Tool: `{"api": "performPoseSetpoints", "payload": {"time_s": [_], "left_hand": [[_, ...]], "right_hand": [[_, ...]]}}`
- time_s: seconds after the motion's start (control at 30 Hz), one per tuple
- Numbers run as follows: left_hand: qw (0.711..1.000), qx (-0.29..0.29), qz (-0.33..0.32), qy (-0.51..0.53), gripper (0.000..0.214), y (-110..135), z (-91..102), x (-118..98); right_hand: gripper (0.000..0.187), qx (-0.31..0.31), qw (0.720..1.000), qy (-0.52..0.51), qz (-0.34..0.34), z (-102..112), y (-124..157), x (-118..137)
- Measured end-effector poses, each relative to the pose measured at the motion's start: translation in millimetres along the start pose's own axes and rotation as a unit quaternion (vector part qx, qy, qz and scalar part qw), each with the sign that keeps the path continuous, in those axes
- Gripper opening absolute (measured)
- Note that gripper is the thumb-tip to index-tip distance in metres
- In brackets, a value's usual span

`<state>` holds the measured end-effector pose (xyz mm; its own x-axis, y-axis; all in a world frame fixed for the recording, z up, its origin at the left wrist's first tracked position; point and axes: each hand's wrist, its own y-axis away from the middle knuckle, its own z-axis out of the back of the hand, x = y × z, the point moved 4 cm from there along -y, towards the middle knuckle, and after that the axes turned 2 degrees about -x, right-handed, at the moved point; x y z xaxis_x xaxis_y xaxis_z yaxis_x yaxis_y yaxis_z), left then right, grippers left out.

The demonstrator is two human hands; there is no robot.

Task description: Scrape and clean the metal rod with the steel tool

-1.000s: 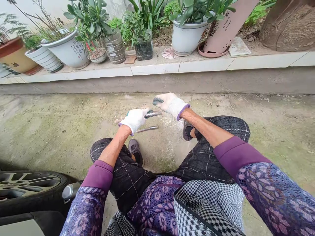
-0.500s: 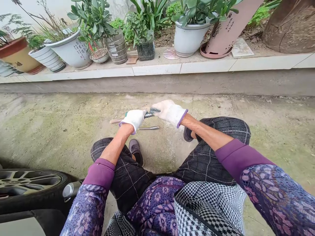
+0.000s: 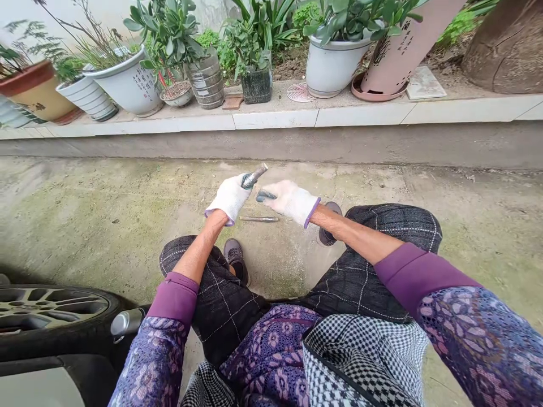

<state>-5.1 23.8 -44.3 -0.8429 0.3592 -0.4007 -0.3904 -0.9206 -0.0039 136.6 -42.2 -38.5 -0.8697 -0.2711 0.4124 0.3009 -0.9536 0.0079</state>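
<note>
My left hand (image 3: 231, 198), in a white work glove with a purple cuff and dark-coated fingers, is closed around a silvery rod with a rough, ribbed-looking surface (image 3: 255, 175). The rod slants up to the right and its blunt, pale end points away from me; its lower part is hidden in the glove. Just right of it hovers my right hand (image 3: 288, 199), gloved the same way, its dark fingertips stretched to the left, apart from the rod and holding nothing. A second thin metal rod (image 3: 259, 219) lies on the concrete below both hands.
Around me is concrete ground (image 3: 106, 209). Ahead runs a low tiled ledge (image 3: 275, 120) lined with potted plants, among them a white pot (image 3: 335, 68) and a pink planter (image 3: 394, 62). A car wheel (image 3: 55, 311) stands close at my lower left. My knees flank the work spot.
My right hand has come off the rod. My left hand has tilted the rod from nearly level to slanting upward, so its far end now shows. The rod on the ground stays put.
</note>
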Motion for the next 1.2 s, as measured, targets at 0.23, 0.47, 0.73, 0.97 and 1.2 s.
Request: {"api": "performPoseSetpoints", "payload": {"time_s": [0.23,0.47,0.73,0.97,1.2], "left_hand": [[0.993,0.073,-0.038,-0.081,0.015,11.0,-18.6,3.6],[0.992,0.074,-0.080,-0.058,0.017,15.2,-11.9,-8.7],[0.999,-0.009,-0.034,0.012,0.022,0.8,-3.3,1.7],[0.997,0.063,-0.026,-0.024,0.015,1.0,-23.0,10.6],[0.994,0.086,-0.062,0.040,0.021,11.0,-13.4,-5.6]], "right_hand": [[0.030,0.064,0.990,0.125,-0.009,13.0,2.5,3.0],[0.029,-0.069,0.992,-0.097,-0.051,11.3,-17.6,-46.8],[0.032,-0.007,0.999,0.020,-0.025,-5.5,-6.4,-4.0],[0.038,0.063,0.992,0.109,-0.007,11.2,3.4,3.4],[0.029,-0.082,0.987,-0.117,-0.071,17.7,-16.6,-42.1]]}}
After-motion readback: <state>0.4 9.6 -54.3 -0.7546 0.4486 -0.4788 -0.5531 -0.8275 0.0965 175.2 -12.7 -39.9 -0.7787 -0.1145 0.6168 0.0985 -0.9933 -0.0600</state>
